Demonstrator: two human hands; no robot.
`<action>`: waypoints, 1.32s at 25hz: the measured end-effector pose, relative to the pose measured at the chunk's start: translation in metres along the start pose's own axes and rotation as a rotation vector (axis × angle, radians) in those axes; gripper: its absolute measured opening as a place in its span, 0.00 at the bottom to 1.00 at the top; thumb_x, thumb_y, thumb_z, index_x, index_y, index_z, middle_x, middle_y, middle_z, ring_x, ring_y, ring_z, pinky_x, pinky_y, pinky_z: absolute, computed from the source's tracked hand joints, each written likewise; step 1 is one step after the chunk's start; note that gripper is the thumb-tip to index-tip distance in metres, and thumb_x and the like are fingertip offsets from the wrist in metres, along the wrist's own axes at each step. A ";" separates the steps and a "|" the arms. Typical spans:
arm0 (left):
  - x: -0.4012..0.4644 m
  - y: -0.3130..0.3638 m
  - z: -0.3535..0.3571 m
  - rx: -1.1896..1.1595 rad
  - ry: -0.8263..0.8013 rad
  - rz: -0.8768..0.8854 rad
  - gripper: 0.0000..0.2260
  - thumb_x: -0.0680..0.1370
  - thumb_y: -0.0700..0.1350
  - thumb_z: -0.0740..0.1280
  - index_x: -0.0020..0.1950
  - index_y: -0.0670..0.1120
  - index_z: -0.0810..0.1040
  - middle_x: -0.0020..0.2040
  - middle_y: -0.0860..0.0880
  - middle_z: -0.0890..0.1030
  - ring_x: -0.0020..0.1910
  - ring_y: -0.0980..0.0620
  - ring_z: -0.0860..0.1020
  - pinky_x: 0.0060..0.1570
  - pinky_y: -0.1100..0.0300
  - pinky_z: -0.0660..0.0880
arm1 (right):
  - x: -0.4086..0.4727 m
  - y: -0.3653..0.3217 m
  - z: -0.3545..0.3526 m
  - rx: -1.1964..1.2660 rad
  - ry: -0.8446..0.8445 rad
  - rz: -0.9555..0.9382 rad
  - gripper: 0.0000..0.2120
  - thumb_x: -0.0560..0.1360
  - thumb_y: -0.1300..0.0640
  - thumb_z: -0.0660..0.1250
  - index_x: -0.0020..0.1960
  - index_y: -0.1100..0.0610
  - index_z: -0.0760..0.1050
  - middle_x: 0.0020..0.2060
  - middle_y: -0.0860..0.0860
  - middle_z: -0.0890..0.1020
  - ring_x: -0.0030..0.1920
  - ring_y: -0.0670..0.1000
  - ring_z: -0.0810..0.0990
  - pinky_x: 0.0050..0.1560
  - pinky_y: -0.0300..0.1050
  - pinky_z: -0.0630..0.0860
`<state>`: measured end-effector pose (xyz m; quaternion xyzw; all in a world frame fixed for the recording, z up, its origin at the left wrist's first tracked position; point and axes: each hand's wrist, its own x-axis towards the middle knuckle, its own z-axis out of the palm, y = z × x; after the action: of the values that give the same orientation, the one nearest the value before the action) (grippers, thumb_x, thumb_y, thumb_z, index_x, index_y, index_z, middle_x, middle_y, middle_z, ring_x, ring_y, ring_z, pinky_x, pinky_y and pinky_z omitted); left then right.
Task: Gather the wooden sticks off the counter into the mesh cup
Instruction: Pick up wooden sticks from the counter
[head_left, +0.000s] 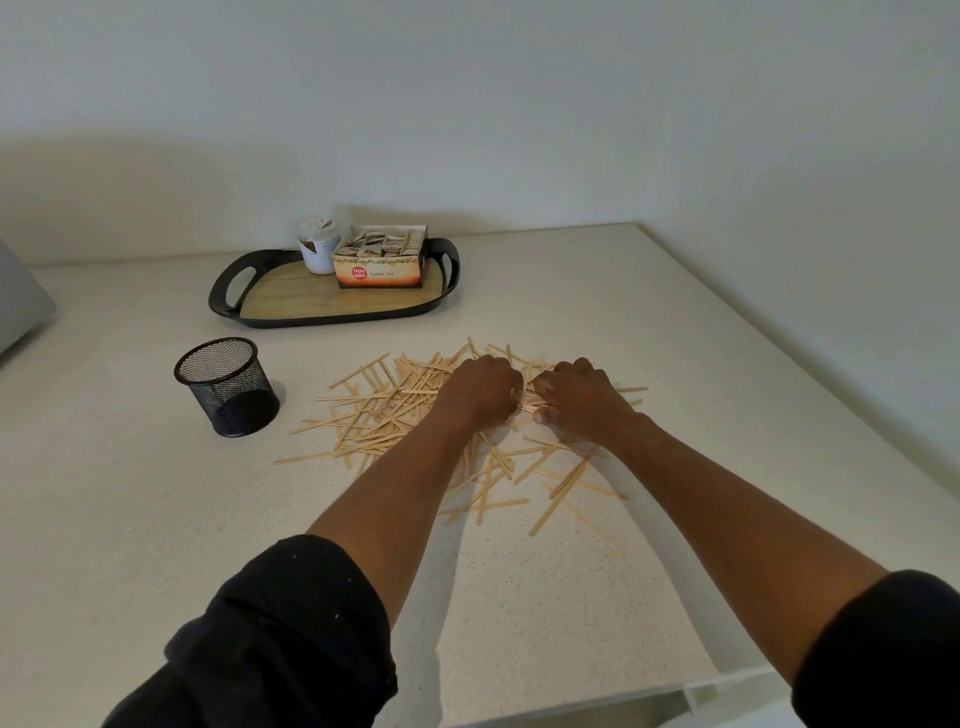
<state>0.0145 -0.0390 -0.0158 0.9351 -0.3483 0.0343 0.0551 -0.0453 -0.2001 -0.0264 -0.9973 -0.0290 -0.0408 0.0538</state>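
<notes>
On counter (156, 493), both hands (530, 397) curl around wooden sticks (374, 410); box (379, 267) reads "Ginger Tea".

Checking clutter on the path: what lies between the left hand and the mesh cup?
Head view: scattered wooden sticks beside the left hand, then bare counter up to the mesh cup.

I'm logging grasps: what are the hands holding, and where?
Both the left hand and right hand curl over wooden sticks mid-pile; exact hold hidden.
</notes>
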 end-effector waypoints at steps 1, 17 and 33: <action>-0.001 0.001 0.001 -0.010 0.014 -0.005 0.08 0.75 0.48 0.67 0.52 0.50 0.82 0.49 0.48 0.80 0.48 0.47 0.78 0.46 0.51 0.77 | 0.000 -0.002 -0.001 -0.011 0.003 0.011 0.19 0.74 0.44 0.68 0.60 0.52 0.76 0.56 0.52 0.78 0.60 0.55 0.72 0.59 0.52 0.68; -0.004 0.009 0.003 0.034 0.045 0.004 0.10 0.75 0.51 0.69 0.52 0.49 0.82 0.52 0.47 0.78 0.51 0.47 0.77 0.48 0.53 0.73 | -0.007 -0.006 0.006 -0.096 0.200 -0.017 0.08 0.74 0.54 0.71 0.53 0.49 0.81 0.50 0.50 0.79 0.53 0.53 0.74 0.52 0.49 0.71; -0.013 0.011 0.006 0.071 0.092 0.030 0.09 0.78 0.47 0.65 0.56 0.50 0.81 0.50 0.48 0.80 0.49 0.47 0.80 0.53 0.51 0.71 | -0.006 -0.008 0.009 -0.246 0.256 -0.114 0.06 0.72 0.59 0.69 0.48 0.53 0.80 0.39 0.49 0.81 0.49 0.55 0.75 0.48 0.51 0.68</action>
<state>-0.0024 -0.0394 -0.0223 0.9286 -0.3579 0.0907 0.0372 -0.0507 -0.1914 -0.0349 -0.9797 -0.0729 -0.1738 -0.0676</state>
